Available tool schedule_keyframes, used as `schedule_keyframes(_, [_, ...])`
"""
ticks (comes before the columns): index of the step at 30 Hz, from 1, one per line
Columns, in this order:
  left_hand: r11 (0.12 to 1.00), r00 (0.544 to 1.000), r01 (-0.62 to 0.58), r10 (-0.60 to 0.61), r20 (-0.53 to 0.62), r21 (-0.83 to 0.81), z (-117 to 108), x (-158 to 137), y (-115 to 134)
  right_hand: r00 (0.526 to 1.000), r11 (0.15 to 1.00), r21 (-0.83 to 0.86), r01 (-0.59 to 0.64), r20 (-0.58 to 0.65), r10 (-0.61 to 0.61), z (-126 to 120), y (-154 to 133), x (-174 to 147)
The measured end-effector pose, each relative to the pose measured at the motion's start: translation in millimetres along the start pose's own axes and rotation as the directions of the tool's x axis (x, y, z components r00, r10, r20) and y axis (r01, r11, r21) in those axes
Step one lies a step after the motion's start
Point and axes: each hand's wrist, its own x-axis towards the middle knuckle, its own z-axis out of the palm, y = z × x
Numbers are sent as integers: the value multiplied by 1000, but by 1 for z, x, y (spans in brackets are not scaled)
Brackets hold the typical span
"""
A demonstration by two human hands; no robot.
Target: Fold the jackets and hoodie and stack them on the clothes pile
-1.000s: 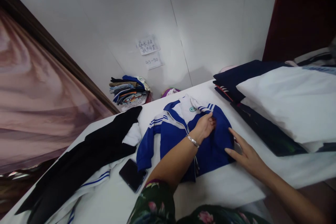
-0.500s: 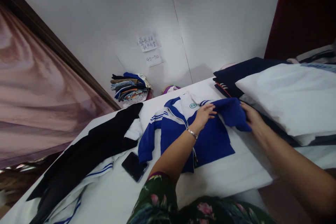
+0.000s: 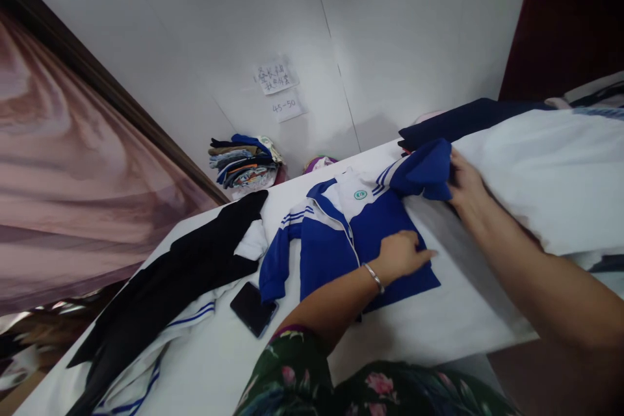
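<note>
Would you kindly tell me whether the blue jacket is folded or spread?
Spread: the jacket body lies flat, one sleeve held by the right hand.

A pink curtain [image 3: 82, 175] hangs left, two paper notes [image 3: 276, 77] stick to the wall [image 3: 414, 32], and a phone [image 3: 252, 309] lies flat.

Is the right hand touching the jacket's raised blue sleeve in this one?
Touching. The head view shows the right hand holding the raised blue sleeve by its cuff end, with no gap between skin and cloth.
</note>
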Motion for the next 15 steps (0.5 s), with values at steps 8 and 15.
schedule_keyframes(8, [948,983,-76,19,184,308,19,-13,32,996,999,5,38,78,-38,7,0,-3])
schedule_keyframes(15, [985,968,47,-85,236,165,4,-6,27,1000,1000,10,27,9,-27,17,-3,2])
